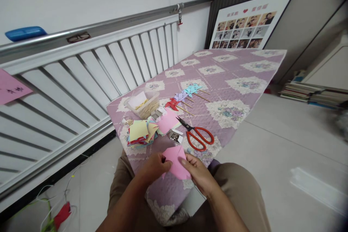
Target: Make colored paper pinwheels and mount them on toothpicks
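A sheet of pink paper (177, 159) with slits cut in it is held between both hands over the near corner of the table. My left hand (155, 166) pinches its left side, fingers curled behind. On the right edge, my right hand (198, 171) grips it with the thumb on top. Just beyond lies a small open box of metal fasteners (175, 137). Red-handled scissors (199, 137) rest to the right, blades pointing away. A stack of coloured paper squares (140, 132) sits to the left, near more pink paper (168, 120).
Several finished paper pinwheels (181, 97) on sticks lie farther back. A clear plastic container (144, 104) holds wooden sticks. The floral tablecloth (231, 110) covers the table, whose left side runs along a white radiator (119, 56). A photo board (244, 25) leans at the back.
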A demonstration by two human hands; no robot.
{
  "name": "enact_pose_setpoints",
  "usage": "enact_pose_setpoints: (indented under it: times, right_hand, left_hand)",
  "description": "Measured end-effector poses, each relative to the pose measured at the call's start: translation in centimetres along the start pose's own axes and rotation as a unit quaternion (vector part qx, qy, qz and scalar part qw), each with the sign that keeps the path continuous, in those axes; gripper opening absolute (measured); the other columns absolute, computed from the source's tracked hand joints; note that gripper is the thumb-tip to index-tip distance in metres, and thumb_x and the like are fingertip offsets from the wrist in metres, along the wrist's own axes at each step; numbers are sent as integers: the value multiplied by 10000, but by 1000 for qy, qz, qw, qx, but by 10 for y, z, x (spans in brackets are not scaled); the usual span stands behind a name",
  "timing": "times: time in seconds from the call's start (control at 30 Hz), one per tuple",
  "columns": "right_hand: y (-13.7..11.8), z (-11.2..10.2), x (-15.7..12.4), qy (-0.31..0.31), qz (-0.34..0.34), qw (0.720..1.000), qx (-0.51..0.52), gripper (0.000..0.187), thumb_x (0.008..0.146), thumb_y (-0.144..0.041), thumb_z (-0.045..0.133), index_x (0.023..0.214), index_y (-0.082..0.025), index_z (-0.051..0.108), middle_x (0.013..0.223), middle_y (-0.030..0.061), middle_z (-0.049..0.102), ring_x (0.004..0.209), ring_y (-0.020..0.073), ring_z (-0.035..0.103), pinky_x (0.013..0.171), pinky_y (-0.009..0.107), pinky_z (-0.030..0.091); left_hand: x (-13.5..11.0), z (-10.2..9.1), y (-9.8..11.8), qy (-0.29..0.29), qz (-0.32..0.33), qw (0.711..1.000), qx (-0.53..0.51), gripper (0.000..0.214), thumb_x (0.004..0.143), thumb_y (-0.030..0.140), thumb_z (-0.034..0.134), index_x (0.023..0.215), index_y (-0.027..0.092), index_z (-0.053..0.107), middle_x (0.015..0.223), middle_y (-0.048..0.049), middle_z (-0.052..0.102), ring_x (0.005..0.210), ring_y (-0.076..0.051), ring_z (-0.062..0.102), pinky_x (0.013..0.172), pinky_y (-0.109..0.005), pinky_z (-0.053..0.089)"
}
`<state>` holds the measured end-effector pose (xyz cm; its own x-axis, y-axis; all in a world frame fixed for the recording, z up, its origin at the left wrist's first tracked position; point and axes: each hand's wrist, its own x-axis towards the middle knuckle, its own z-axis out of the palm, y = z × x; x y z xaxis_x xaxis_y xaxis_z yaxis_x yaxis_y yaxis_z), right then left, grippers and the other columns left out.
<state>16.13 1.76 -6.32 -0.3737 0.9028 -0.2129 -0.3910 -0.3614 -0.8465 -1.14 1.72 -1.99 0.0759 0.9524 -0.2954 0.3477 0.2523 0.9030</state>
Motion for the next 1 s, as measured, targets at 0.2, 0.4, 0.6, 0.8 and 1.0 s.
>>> enact_pose_setpoints:
  times: [0.2, 0.4, 0.6, 0.8, 1.0]
  right_hand:
    - [1, -2, 1, -9, 18, 998, -55, 380, 682, -432, 743, 955, -168, 725, 772, 32, 739, 632, 162, 626, 607, 275, 464]
    - [3, -2, 5, 9, 22, 996, -89, 340, 630, -380, 761, 895, -168, 739, 784, 33, 747, 667, 190, 648, 620, 294, 488]
    - [6, -1, 7, 31, 22, 993, -110, 280, 616, -322, 741, 842, -156, 743, 769, 35, 747, 669, 199, 654, 619, 290, 494]
    - [5, 7, 6, 66, 14, 991, -113, 231, 603, -252, 726, 810, -151, 744, 673, 10, 730, 581, 169, 623, 563, 260, 464]
    - [8, 21, 3, 124, -2, 988, -87, 156, 615, -256, 735, 743, -167, 734, 625, -3, 717, 540, 163, 597, 515, 257, 443]
  left_hand:
    - [-1, 4, 5, -38, 18, 994, 104, 94, 693, 202, 513, 613, 200, 560, 509, 25, 477, 429, -109, 376, 432, -247, 221]
    - [3, 6, 11, -60, 68, 984, 152, 66, 676, 166, 497, 642, 190, 548, 538, 29, 450, 469, -102, 336, 444, -245, 207]
    - [4, 6, 13, -76, 63, 983, 157, 53, 652, 152, 483, 624, 189, 507, 558, 32, 449, 490, -102, 342, 450, -244, 210]
    - [4, 4, 13, -68, 67, 986, 139, 50, 628, 150, 515, 595, 186, 526, 540, 39, 449, 486, -100, 343, 466, -248, 214]
    - [1, -2, -2, -43, -5, 998, -40, 97, 671, 258, 608, 602, 191, 609, 534, 12, 525, 469, -119, 431, 479, -257, 302]
